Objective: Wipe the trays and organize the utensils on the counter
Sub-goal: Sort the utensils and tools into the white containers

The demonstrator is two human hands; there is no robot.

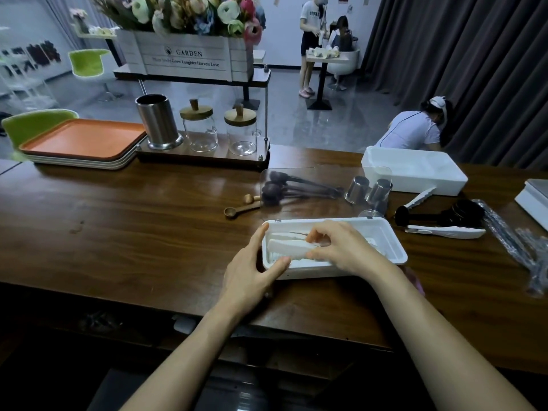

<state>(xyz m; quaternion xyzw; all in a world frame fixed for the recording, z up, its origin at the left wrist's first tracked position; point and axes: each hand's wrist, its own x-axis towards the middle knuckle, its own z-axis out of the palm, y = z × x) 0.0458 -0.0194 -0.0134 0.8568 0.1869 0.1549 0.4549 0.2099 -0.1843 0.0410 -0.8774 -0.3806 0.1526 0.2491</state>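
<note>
Ahead, a dark wooden counter (118,221) stretches — grey floor (326,126), dark curtain (474,69) beyond.

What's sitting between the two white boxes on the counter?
Small steel cups, seen through the clear lid raised off the near box, in the head view.

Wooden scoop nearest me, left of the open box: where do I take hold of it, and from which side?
Pinch the wooden scoop mid-handle, coming down from above on the near-left side. It lies flat on the counter, bowl to the left, handle running right up to the clear lid, which crowds that end; a second scoop lies close behind it.
</note>
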